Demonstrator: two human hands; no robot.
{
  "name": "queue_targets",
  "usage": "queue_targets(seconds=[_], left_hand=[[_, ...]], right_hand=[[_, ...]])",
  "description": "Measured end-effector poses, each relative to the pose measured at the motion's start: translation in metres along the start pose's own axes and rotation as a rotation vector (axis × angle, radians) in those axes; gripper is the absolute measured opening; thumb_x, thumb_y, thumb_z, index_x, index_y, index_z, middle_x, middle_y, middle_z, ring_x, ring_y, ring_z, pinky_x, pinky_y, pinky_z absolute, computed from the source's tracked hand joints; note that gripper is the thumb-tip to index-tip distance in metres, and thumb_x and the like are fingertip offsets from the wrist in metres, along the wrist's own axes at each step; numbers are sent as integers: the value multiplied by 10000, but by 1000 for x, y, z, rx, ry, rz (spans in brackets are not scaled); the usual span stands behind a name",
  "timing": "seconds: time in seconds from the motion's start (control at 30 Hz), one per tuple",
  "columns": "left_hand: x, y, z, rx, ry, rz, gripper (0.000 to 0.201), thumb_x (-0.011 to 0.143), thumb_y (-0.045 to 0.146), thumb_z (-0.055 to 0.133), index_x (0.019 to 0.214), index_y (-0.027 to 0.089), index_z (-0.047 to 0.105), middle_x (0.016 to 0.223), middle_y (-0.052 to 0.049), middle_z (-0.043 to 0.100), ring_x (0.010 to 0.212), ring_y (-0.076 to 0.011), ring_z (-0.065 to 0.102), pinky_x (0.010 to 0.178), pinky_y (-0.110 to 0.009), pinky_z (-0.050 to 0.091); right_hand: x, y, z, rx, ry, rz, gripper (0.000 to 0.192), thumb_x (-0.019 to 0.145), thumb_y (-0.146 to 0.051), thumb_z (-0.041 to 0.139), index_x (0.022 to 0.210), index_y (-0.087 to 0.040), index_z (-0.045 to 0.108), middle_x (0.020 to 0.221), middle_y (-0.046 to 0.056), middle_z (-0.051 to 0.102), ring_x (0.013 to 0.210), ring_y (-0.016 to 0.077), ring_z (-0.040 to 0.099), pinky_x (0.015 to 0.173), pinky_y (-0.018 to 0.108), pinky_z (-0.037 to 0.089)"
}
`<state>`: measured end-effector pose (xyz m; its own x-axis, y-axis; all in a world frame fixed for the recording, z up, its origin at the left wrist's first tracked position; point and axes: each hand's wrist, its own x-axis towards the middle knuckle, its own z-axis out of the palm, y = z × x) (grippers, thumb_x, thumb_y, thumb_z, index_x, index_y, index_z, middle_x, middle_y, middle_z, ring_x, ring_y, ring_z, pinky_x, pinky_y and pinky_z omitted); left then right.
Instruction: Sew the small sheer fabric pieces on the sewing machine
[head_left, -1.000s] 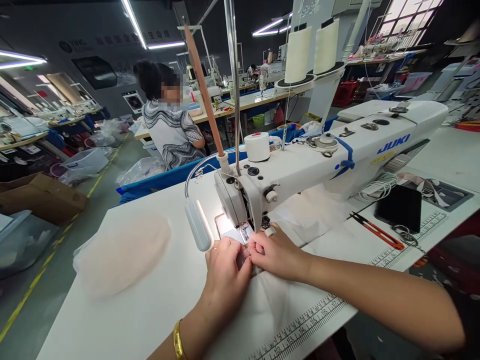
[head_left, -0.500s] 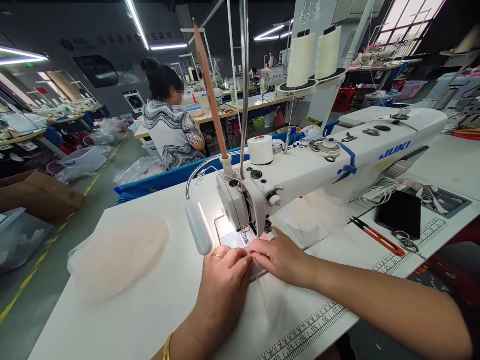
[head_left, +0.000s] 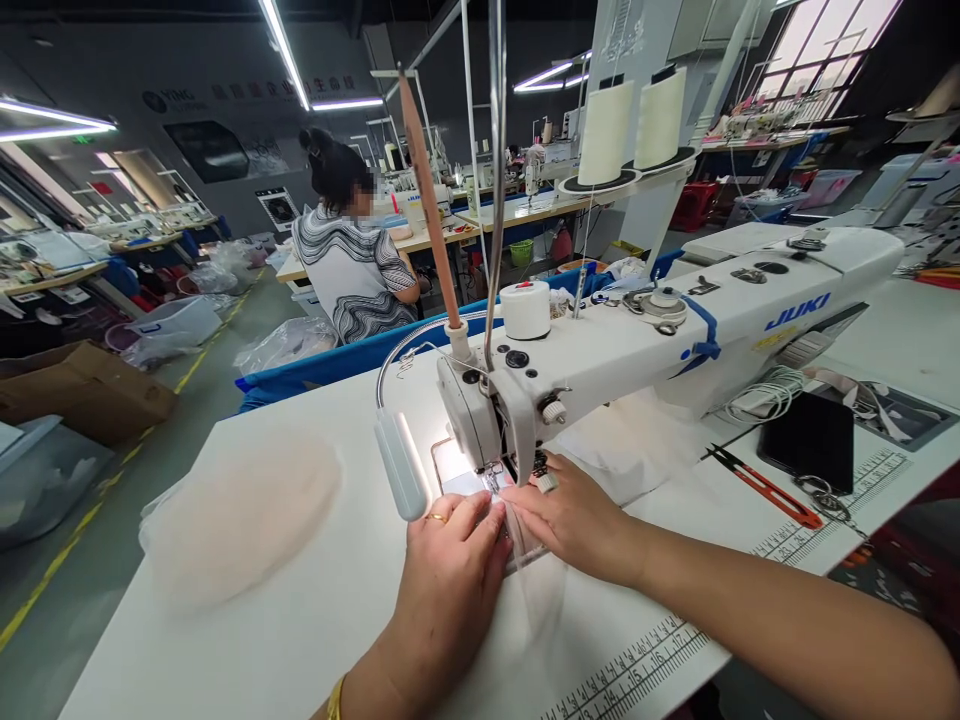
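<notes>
A white JUKI sewing machine point(head_left: 675, 330) stands on the white table point(head_left: 300, 640). Under its presser foot point(head_left: 493, 478) lies a thin sheer white fabric piece point(head_left: 540, 600). My left hand point(head_left: 450, 570), with a ring on one finger, presses flat on the fabric just left of the needle. My right hand point(head_left: 574, 515) pinches the fabric's edge right next to the foot. The two hands' fingertips almost meet in front of the needle.
A pile of pale sheer pieces point(head_left: 240, 515) lies at the table's left. Red thread snips point(head_left: 765, 485), a black phone point(head_left: 806, 440) and keys point(head_left: 821, 495) sit to the right. A lamp point(head_left: 401, 465) hangs beside the needle. A seated person point(head_left: 352, 260) works at a table behind.
Both hands have slid slightly forward toward the presser foot with the fabric. My left fingers have flattened out. The view has shifted a little downward.
</notes>
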<state>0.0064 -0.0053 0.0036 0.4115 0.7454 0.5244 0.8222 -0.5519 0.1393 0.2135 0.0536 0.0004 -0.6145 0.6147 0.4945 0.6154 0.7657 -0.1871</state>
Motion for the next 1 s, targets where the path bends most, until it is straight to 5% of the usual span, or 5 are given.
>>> queue_targets(seconds=[0.3,0.57,0.8,0.93,1.0], left_hand=[[0,-4,6,80,0,6,272,1016,186,552,1225,238,717,1250,-70,747,1016,-291,658,875,-463,472],[-1,-2,-10,37,-110,26,363,975,190,594,1325,247,672,1364,-98,694,1108,-319,662,910,-508,523],[-9,-1,-28,-8,-283,57,1096,461,691,1002,1374,236,601,1425,-177,646,1207,-449,632,974,-571,512],[-10,4,-21,-131,-262,47,262,810,264,790,997,230,611,1301,-90,697,1122,-315,665,929,-468,530],[-7,5,-16,-216,-199,-28,170,855,63,511,847,232,503,980,-28,708,861,-204,656,745,-343,520]], right_hand=[[2,2,1,-8,37,-25,192,977,-135,581,1062,-184,746,967,97,683,927,268,551,822,364,475],[5,2,-15,17,-149,12,195,1023,-160,541,1060,-177,732,989,109,677,959,286,559,849,395,485],[0,12,-54,291,-404,-129,474,835,-472,890,1177,-222,676,1263,92,657,1124,292,559,953,404,487],[1,9,-52,309,-415,-237,45,990,-221,708,989,-221,663,1222,44,695,1092,254,580,971,402,453],[2,8,-48,341,-355,-216,93,1036,-173,594,976,-208,655,1073,48,718,1018,240,596,948,395,456]])
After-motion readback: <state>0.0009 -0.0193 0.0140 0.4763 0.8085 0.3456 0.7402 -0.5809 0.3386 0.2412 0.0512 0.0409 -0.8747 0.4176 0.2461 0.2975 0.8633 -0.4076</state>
